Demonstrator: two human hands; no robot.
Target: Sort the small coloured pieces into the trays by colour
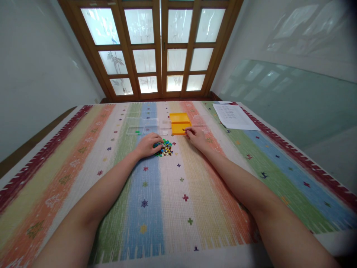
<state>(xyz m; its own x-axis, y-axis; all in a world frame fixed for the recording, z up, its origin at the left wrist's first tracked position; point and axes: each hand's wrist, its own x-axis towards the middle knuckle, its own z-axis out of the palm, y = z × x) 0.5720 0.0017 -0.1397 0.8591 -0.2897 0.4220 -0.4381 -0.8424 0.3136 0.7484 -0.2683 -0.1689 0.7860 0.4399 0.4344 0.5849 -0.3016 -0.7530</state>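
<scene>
A small heap of mixed colourful pieces (166, 148), in green, blue, yellow, white and brown, lies on the striped tablecloth. My left hand (149, 144) rests at the heap's left edge, fingers curled in among the pieces; what they pinch, if anything, is too small to make out. Beyond the heap stands an open yellow plastic box (180, 118) with its lid laid back. At its front right corner, my right hand (196, 137) pinches a small dark piece (183, 129) between thumb and finger, over the box.
Left of the yellow box is an open clear plastic box (131, 130) with a few green pieces (137, 131) in it. Another clear box (201, 121) lies to the right, partly behind my right hand. A printed paper sheet (235, 117) lies at the far right.
</scene>
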